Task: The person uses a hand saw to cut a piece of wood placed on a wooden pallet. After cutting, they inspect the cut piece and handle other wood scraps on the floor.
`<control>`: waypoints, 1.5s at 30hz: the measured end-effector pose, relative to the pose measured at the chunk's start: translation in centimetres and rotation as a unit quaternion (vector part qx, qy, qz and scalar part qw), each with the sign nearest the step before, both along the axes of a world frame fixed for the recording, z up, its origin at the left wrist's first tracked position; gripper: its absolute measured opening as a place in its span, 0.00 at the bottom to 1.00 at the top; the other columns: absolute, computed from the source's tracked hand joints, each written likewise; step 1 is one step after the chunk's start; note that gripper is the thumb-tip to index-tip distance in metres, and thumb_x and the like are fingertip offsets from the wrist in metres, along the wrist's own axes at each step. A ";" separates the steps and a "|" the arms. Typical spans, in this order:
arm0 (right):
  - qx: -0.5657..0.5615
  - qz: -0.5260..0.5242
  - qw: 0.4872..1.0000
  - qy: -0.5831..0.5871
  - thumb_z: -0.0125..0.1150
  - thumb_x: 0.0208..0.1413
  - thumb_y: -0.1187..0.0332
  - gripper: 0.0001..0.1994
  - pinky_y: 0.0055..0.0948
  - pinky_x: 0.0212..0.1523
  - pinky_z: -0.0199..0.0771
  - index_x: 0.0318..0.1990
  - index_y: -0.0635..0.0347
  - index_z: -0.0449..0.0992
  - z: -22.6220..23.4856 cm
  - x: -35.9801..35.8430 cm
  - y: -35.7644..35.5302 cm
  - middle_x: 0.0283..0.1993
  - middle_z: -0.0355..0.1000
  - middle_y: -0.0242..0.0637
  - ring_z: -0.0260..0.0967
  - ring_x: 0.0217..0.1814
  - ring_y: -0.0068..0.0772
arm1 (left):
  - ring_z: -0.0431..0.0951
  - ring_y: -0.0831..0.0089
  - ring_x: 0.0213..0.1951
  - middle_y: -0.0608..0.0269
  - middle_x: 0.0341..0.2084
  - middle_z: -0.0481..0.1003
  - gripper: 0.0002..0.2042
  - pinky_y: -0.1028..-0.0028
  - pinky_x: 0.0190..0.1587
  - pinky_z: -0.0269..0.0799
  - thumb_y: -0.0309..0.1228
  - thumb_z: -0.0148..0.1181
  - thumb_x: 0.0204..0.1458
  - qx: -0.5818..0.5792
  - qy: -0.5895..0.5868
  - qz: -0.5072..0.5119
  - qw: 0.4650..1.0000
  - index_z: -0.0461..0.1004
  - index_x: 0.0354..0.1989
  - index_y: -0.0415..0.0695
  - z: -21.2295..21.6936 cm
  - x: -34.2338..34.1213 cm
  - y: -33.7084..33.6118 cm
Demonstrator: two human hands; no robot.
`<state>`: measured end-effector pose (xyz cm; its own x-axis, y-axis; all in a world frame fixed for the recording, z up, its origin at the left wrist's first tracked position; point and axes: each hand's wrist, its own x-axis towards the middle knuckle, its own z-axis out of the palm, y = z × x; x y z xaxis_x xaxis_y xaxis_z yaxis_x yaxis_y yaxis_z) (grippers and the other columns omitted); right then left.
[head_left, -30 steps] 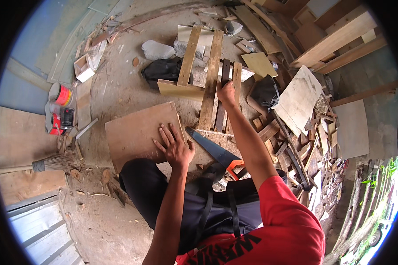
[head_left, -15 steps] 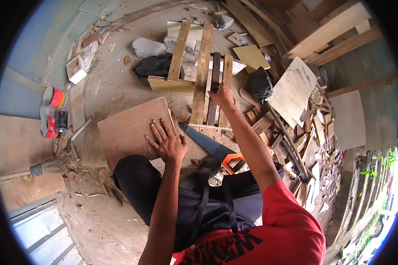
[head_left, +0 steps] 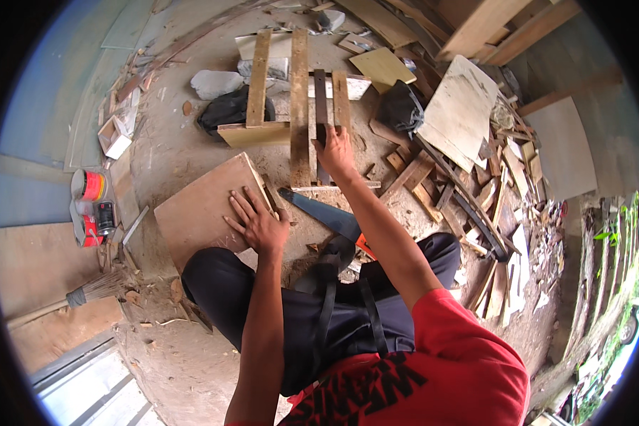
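Left hand: palm down with fingers spread wide, flat on a brown plywood sheet.
Board's place: at 9 o'clock from the view's centre, its near corner by the person's bent left knee.
Right hand: at 12 o'clock, over the lower end of a dark slat and beside a paler slat; fingers bent and close together, though whether they grip cannot be told.
Handsaw: at the centre, grey-blue blade pointing to 10 o'clock, orange handle partly behind the right forearm.
Scrap heap: broken wood at 3 o'clock.
Far side: tins at 9 o'clock.
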<state>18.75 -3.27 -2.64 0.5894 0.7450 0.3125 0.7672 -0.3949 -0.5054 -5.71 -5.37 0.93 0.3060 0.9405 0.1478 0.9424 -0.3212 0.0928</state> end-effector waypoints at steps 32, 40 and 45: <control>0.504 -0.351 0.720 0.322 0.60 0.65 0.62 0.13 0.18 0.27 0.67 0.34 0.63 0.73 10.6 0.7 -43.5 0.24 0.69 0.28 0.66 0.25 0.15 | 0.73 0.81 0.26 0.68 0.25 0.73 0.09 0.78 0.33 0.72 0.34 0.57 0.64 -0.379 -0.558 -0.289 0.679 0.73 0.38 0.40 8.4 16.9 -17.9; 0.537 -0.222 0.716 0.388 0.57 0.67 0.62 0.12 0.17 0.27 0.65 0.34 0.61 0.73 14.0 0.6 -39.8 0.26 0.68 0.25 0.65 0.25 0.14 | 0.74 0.79 0.30 0.67 0.28 0.75 0.08 0.78 0.37 0.72 0.31 0.57 0.64 -0.391 -0.573 -0.250 0.675 0.74 0.44 0.40 11.1 13.0 -14.0; 0.486 -0.110 0.726 0.475 0.59 0.65 0.69 0.07 0.20 0.29 0.67 0.42 0.62 0.69 12.9 -1.2 -29.9 0.32 0.70 0.27 0.65 0.31 0.14 | 0.73 0.79 0.29 0.66 0.27 0.74 0.08 0.78 0.35 0.70 0.31 0.57 0.64 -0.336 -0.592 -0.196 0.705 0.75 0.44 0.39 11.5 9.9 -11.8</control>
<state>17.54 -33.16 10.21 0.9535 0.3014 0.0023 -0.1374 0.4414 -0.8867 4.16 -17.16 12.42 0.5984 0.7973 0.0786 -0.0736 -0.0430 0.9964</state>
